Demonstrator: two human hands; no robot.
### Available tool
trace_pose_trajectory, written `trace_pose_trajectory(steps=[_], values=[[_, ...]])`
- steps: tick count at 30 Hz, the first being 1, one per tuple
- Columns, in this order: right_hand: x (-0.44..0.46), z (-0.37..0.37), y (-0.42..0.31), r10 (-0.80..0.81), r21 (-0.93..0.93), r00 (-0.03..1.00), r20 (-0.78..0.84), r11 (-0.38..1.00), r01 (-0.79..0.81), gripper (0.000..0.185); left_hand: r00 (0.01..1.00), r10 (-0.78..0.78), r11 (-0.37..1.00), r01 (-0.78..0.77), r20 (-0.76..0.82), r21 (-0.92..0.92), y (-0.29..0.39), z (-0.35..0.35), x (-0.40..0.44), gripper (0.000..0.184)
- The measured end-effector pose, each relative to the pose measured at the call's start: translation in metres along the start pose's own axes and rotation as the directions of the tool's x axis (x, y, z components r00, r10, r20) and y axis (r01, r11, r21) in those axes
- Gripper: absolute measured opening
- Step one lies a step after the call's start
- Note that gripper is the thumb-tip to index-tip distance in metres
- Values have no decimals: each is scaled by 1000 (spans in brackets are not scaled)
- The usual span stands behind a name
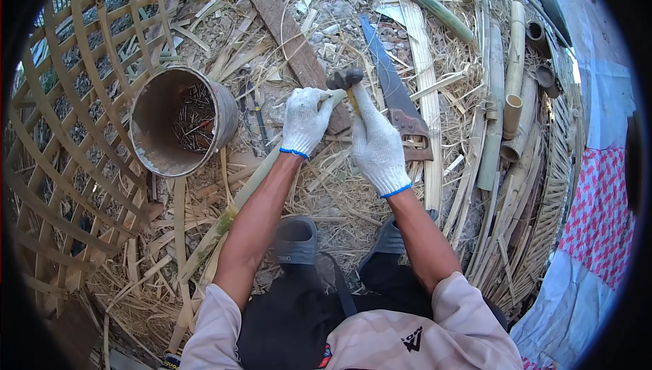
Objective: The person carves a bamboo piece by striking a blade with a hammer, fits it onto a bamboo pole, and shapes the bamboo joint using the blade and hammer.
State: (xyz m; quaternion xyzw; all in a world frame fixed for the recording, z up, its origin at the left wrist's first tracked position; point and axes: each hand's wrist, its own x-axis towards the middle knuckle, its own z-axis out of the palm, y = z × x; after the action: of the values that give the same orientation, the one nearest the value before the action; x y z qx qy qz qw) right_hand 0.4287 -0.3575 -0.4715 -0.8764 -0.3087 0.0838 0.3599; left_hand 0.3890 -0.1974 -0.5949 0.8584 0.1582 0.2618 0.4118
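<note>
My left hand [303, 122], in a white glove with a blue cuff, is closed round the upper end of a long green bamboo pole [257, 178]. The pole slants down to the lower left, under my forearm. A hammer [345, 79] with a dark head and a yellowish handle is in my right hand [375, 140], also gloved. Its head is right beside the pole's end, above both hands. Whether a nail is between the left fingers is too small to tell.
A bucket [227, 120] of nails stands left, beside a woven bamboo lattice [85, 71]. A handsaw [390, 78] and a brown plank [288, 37] lie ahead. Bamboo poles [494, 98] are stacked at the right. Strips and shavings litter the ground round my shoes [297, 241].
</note>
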Motion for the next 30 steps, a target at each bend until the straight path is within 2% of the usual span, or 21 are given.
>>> trace_pose_trajectory(steps=[1,4,5,8,9,12,13,15,16,18,19,20,23,24,25,26,27,28,29,30], values=[[5,0,2,9,-97,997,80,995,-1,74,998,-53,998,51,47,43,0,-2,0,11],[8,-12,-8,30,-70,997,71,997,-25,74,1000,-13,999,14,21,-35,-1,-1,2,12],[3,-7,-7,33,-41,999,2,999,-33,74,999,-30,999,30,18,-19,-3,1,0,12],[0,3,7,-15,-124,996,82,992,25,74,996,-68,997,66,64,27,5,-6,3,12],[3,1,5,-23,-94,998,65,995,29,74,993,-88,996,87,82,16,6,-6,3,12],[0,-3,-3,11,-50,1000,5,999,-11,74,999,-21,999,22,31,-29,1,-3,2,12],[-1,1,0,13,-46,1000,18,999,-12,74,999,-30,999,31,28,-22,-1,-2,1,12],[-1,3,6,31,-153,994,102,988,-15,77,997,-53,999,52,56,15,0,-5,-2,12],[-2,0,5,33,-155,995,89,988,-19,77,995,-58,997,55,81,47,3,-6,3,12],[1,-3,3,1,-168,996,89,986,14,78,991,-91,996,93,102,-13,5,-7,7,12],[-2,2,4,-62,-117,998,-3,991,61,79,996,-64,997,66,67,-29,3,-5,5,12],[-2,6,5,-62,-113,998,11,992,62,79,999,-45,998,46,28,-41,1,-3,1,12],[-1,3,3,22,-159,999,48,987,-14,78,996,-61,998,62,70,-14,5,-8,1,13],[4,-4,-1,78,-123,995,65,990,-69,76,991,-96,995,97,93,-5,4,-9,5,13],[7,-10,-4,133,-88,986,99,988,-125,75,994,-32,999,32,108,2,1,-11,6,21],[7,-12,-5,188,-54,972,141,982,-182,73,994,-34,999,34,106,1,-2,-10,4,21],[6,-11,-2,182,-55,972,149,983,-176,73,993,-98,988,106,71,-116,2,-15,6,26],[1,-8,3,211,25,971,115,976,-215,71,985,-166,957,172,45,-232,5,-19,7,31],[-5,-5,8,249,107,965,75,961,-256,70,969,-246,936,246,32,-253,-2,-23,6,39],[-9,-3,12,253,108,964,75,959,-260,70,969,-246,936,247,36,-252,-5,-28,5,39]])
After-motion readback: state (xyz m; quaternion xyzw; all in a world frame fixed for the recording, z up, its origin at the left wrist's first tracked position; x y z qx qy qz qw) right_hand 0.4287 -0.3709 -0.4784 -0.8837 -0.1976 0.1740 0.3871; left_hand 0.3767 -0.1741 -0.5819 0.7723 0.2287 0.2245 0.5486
